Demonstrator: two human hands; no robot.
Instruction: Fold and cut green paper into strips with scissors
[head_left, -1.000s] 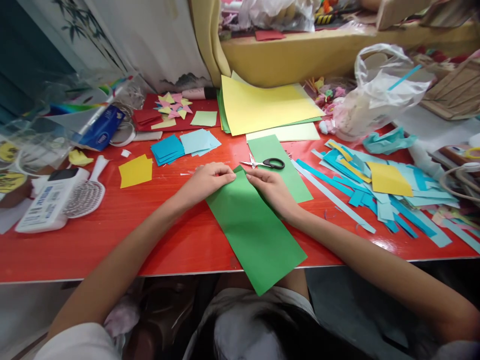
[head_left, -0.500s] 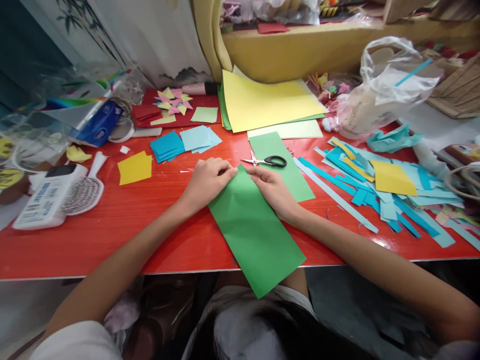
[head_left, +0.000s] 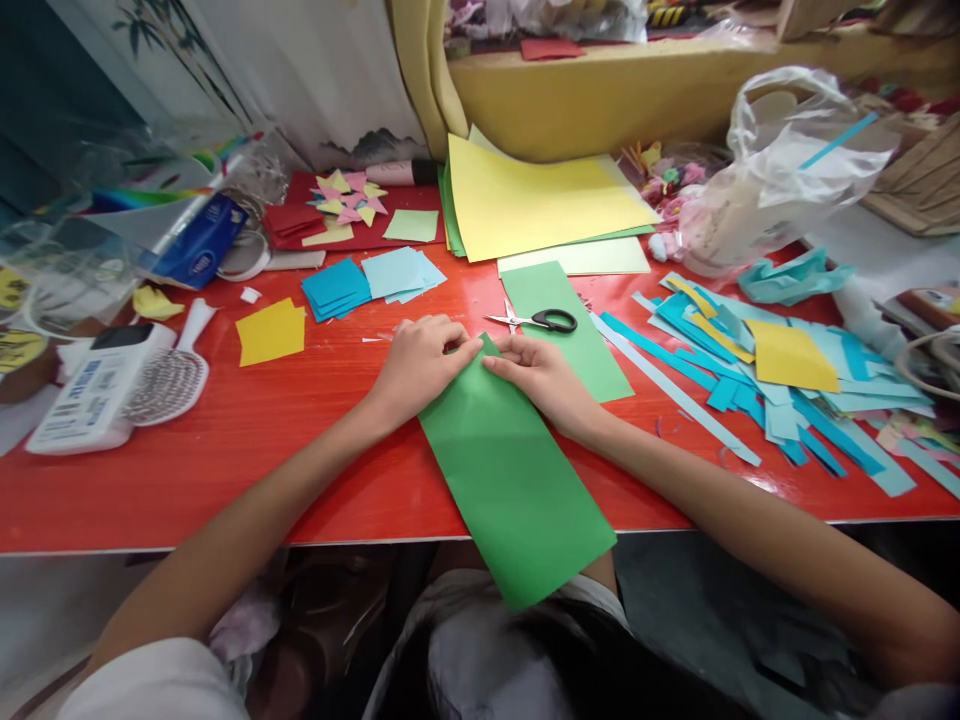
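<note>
A long green paper strip (head_left: pixel 510 470) lies slantwise on the red table (head_left: pixel 300 440), its near end hanging over the front edge. My left hand (head_left: pixel 420 365) pinches the strip's far left corner with curled fingers. My right hand (head_left: pixel 540 375) presses and pinches the far right corner beside it. Both hands meet at the strip's top edge. Small scissors (head_left: pixel 536 320) with black handles lie just beyond my hands on a second green sheet (head_left: pixel 570 330).
Blue squares (head_left: pixel 371 280) and a yellow square (head_left: pixel 271 332) lie at the left. Yellow sheets (head_left: pixel 540 200) are stacked at the back. Cut blue and yellow strips (head_left: pixel 757 370) cover the right. A hairbrush (head_left: pixel 169 380), a white device (head_left: pixel 94 390) and a plastic bag (head_left: pixel 780 170) stand around.
My fingers have drawn closer together at the strip's top edge. The strip has shifted slightly. The view has tilted a little.
</note>
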